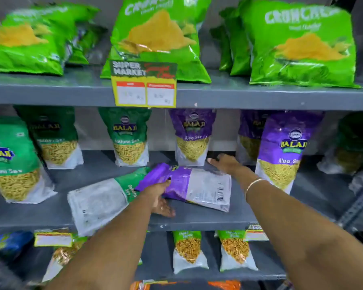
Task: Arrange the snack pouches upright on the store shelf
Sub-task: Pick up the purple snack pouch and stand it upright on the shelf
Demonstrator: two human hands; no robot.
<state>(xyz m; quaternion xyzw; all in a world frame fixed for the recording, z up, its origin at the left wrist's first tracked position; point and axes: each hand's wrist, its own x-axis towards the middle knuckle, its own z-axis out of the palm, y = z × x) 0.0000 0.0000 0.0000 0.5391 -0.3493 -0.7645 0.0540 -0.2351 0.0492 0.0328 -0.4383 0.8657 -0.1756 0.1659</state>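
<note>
On the middle shelf two snack pouches lie flat among others that stand upright: a purple pouch lies back side up with its barcode showing, its top end overlapping the top of a green pouch that also lies back side up and hangs a little over the shelf's front edge. The left hand has hold of the purple pouch at its purple top end, thumb on the upper face and fingers spread beneath it, so the hand is partly closed around the edge of the pack. The right hand is open and flat, fingers stretched out, resting at or just above the far corner of the same pouch; whether it presses on the pack cannot be told, and it grips nothing. A thin bangle circles the right wrist. Behind the lying packs stand two green Balaji pouches and a purple Aloo Sev pouch toward the back of the shelf, with a larger green pouch at the front left and a larger purple pouch at the front right, just beside the right forearm. The shelf above carries big bright green bags and a yellow price tag clipped to its front edge. The shelf below holds smaller green-topped pouches standing upright
</note>
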